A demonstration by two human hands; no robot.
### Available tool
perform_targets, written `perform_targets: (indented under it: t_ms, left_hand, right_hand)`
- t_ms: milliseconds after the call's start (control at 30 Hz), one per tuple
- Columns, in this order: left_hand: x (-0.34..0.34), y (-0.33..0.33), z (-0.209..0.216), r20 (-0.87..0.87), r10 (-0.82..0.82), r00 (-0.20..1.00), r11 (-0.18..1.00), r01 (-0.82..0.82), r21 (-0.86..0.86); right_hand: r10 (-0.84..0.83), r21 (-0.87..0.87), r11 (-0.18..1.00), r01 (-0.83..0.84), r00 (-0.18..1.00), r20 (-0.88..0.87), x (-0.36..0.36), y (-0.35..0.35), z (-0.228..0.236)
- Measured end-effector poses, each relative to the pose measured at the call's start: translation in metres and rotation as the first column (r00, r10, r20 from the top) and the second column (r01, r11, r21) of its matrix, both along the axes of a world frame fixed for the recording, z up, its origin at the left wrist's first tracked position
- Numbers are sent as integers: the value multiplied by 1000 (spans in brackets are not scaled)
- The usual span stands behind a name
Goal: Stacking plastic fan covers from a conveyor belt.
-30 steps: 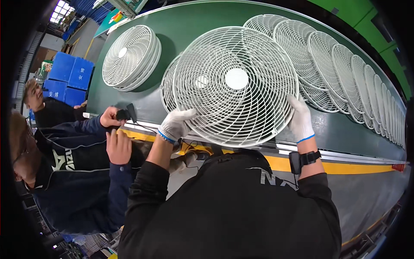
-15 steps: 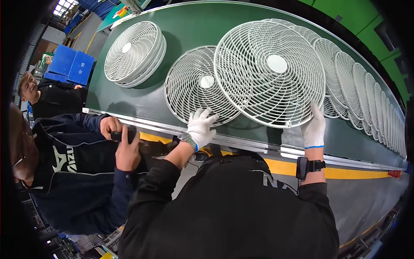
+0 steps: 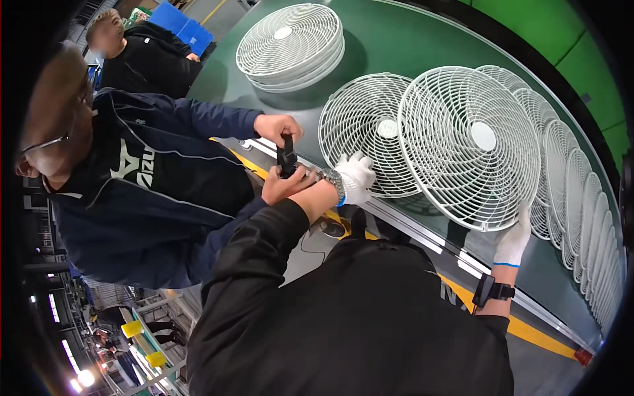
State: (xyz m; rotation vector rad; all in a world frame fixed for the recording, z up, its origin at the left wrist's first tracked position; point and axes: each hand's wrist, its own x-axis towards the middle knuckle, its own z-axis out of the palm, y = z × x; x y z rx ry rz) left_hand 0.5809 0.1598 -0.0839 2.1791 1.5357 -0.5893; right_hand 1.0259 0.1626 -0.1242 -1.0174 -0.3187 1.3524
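White round fan grilles lie on the green conveyor belt before me. My right hand (image 3: 514, 239), in a white glove, grips the near right rim of a raised, tilted fan grille (image 3: 456, 105) with a solid white hub. That grille partly covers a flatter fan grille (image 3: 356, 112) to its left. At the flatter one's near left rim is my gloved left hand (image 3: 356, 178), its fingers bent over the edge; the thumb is hidden. Right of the raised grille, a long row of overlapping fan grilles (image 3: 568, 165) leans along the belt.
A stack of fan grilles (image 3: 290, 43) stands at the far left of the conveyor belt (image 3: 389, 33). Close on my left, a co-worker (image 3: 178, 165) holds a small black device (image 3: 286, 157) beside my left wrist. Another person (image 3: 148, 59) stands behind, near a blue bin (image 3: 181, 26).
The view has turned, shifting the grilles rightward in the picture. My left fingers, spread before, are now closer together and bent. The co-worker's hands with the black device have come nearer my left wrist.
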Motion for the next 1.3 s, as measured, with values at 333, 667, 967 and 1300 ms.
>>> perform_targets:
  t_ms: [333,667,967,1300]
  left_hand:
    - [-29,-12,87,572,192,798,858,-419,296]
    - [-32,-58,4,-503,-50,863,631,418,654]
    - [-20,-13,10,-525,164,835,546,366,753]
    - [-21,30,31,-612,285,737,547,399,736]
  right_hand:
    - [-9,-25,1000,9,1000,-23,-9,0,26]
    - [-16,-91,996,8,996,-90,-14,17,31]
    - [3,-94,995,-15,991,-133,-10,20,29]
    - [18,-12,1000,-20,991,-134,2,12,13]
